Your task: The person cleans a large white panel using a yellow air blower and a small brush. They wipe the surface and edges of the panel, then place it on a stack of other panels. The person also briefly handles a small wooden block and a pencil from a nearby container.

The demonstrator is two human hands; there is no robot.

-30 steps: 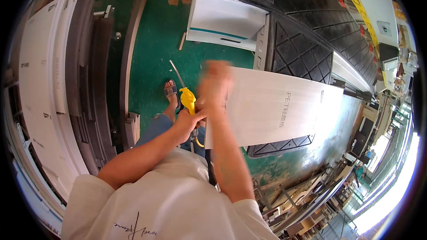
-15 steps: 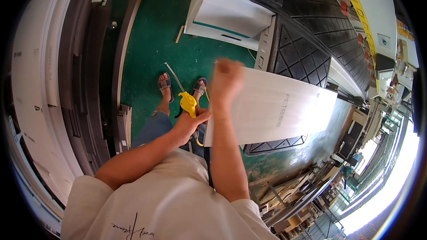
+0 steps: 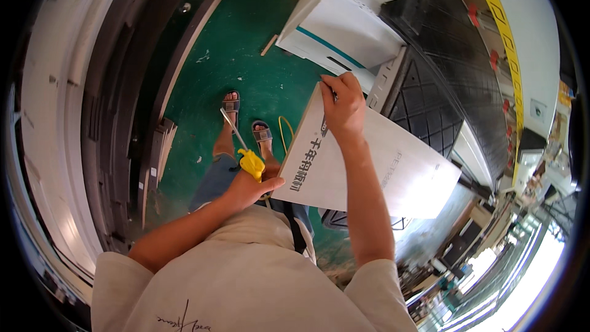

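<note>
My right hand (image 3: pixel 344 106) grips the top left edge of a large white board (image 3: pixel 393 172) that slants across my front. My left hand (image 3: pixel 249 187) is closed on a tool with a yellow handle (image 3: pixel 252 163), whose thin metal shaft points up and left over my sandalled feet (image 3: pixel 246 117). The left thumb rests against the board's lower left corner. A thin yellow cord (image 3: pixel 284 132) loops beside the board's left edge.
White boxes with a teal stripe (image 3: pixel 344 31) stand on the green floor (image 3: pixel 246 55) ahead. Black grid pallets (image 3: pixel 448 92) lie under and behind the board. Long white and grey panels (image 3: pixel 74 117) are stacked along the left. Workshop clutter shows at the right rim.
The right hand has moved from in front of my chest onto the board's top edge. The board now tilts closer to me, and the view has swung toward the boxes.
</note>
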